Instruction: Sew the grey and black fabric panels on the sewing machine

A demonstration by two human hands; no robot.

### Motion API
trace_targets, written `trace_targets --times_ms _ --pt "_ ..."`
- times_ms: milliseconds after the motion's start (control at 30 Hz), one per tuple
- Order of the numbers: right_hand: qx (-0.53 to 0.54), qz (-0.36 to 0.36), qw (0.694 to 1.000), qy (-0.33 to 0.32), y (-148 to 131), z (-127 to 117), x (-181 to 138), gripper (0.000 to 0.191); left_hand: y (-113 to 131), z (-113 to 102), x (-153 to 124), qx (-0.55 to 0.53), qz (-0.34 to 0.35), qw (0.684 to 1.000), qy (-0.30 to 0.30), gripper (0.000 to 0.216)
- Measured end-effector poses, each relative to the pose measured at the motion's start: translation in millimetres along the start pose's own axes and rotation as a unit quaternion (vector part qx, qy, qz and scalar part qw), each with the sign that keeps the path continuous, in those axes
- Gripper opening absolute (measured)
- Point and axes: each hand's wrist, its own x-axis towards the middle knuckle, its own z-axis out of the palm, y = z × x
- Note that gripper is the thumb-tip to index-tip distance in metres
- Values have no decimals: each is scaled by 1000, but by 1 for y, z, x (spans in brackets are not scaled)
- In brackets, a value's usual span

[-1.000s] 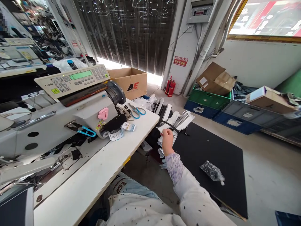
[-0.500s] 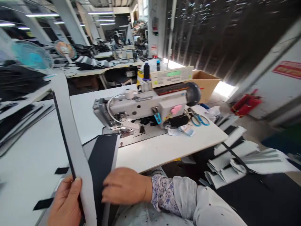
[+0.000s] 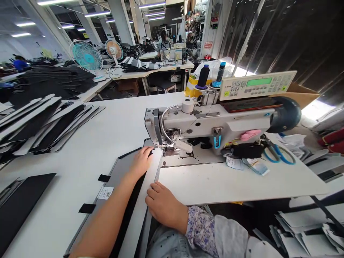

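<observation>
A long grey and black fabric panel (image 3: 113, 186) lies on the white table (image 3: 88, 150), one end reaching the needle area of the grey sewing machine (image 3: 212, 125). My left hand (image 3: 141, 163) rests flat on the panel's far end, fingers stretched toward the presser foot. At the table's near edge my right hand (image 3: 163, 204) presses on the panel's right border, fingers curled down onto it. A small white label (image 3: 105, 192) and two black tabs (image 3: 104, 177) sit along the panel's left edge.
Stacks of black and grey panels (image 3: 40, 122) cover the left of the table. Blue scissors (image 3: 279, 154) and paper tags (image 3: 247, 165) lie under the machine's right end. White pieces (image 3: 303, 229) are piled on the floor at right. Fans (image 3: 86, 55) and other workstations stand behind.
The view swung left from the floor pile to the machine. The panel, held upright half a second ago, now lies flat with both hands on it near the needle.
</observation>
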Motion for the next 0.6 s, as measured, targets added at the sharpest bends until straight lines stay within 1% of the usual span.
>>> trace_targets --times_ms 67,100,167,300,433,467,600 --pt "13 9 1000 -1 2 -2 -3 11 7 17 29 13 13 1000 -4 33" --pt "19 11 1000 0 4 -2 -4 11 8 24 38 18 14 1000 -8 31" --pt "29 8 1000 2 6 -2 -8 11 8 34 44 16 0 1000 -1 28" --pt "36 3 999 3 3 -3 -17 14 5 40 37 -29 -40 998 40 26" --pt "23 -6 1000 14 -5 -2 -28 36 10 40 30 -49 -69 995 58 22" --pt "13 -11 1000 21 -6 0 -29 37 12 40 30 -47 -79 994 59 22" --pt "-17 -23 999 28 -5 9 -29 28 21 40 28 -36 -107 991 66 22"
